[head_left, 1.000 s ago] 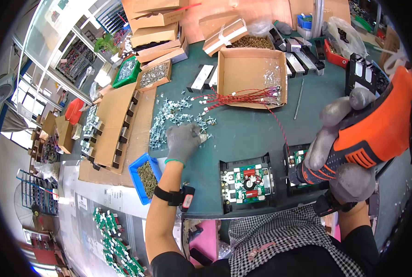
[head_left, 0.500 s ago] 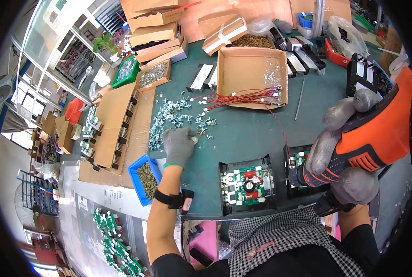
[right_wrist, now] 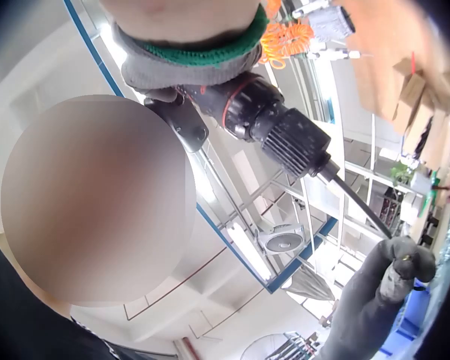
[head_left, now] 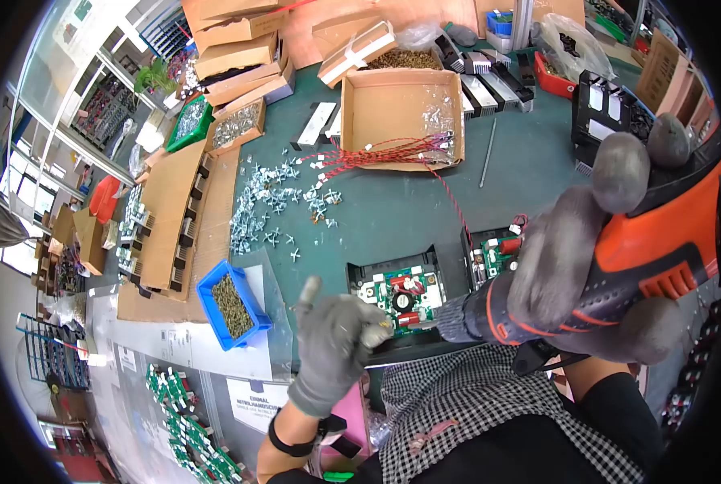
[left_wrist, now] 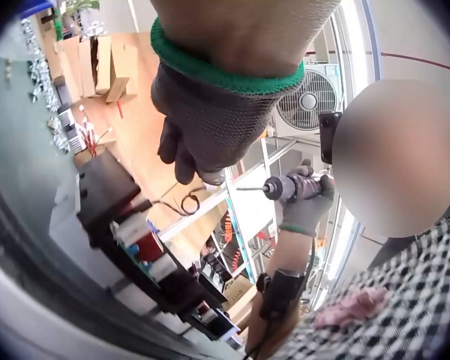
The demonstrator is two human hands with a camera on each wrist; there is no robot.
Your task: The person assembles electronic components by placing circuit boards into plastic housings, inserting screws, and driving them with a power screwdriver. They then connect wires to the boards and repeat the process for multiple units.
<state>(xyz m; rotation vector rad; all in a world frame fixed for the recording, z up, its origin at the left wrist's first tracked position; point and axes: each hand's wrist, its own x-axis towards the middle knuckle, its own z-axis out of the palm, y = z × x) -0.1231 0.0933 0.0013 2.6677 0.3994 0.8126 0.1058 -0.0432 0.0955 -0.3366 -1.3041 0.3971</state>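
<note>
The right hand grips an orange and black power drill, whose chuck points left over the near edge of a black housing with a green circuit board. In the right wrist view, a long bit runs from the chuck to the gloved left hand. Curled left fingers pinch a small yellowish piece at the bit's tip, too small to identify. The left hand is left of the housing in the head view. A second board is partly hidden by the drill.
Pale blue small parts lie scattered on the green table. A blue bin of small brass-coloured parts stands at left. Red wires cross a shallow cardboard box. A metal rod lies to its right.
The left hand has moved from beside the scattered parts toward the body, near the drill's front. The drill has shifted left over the near housing, and the head view has shifted.
</note>
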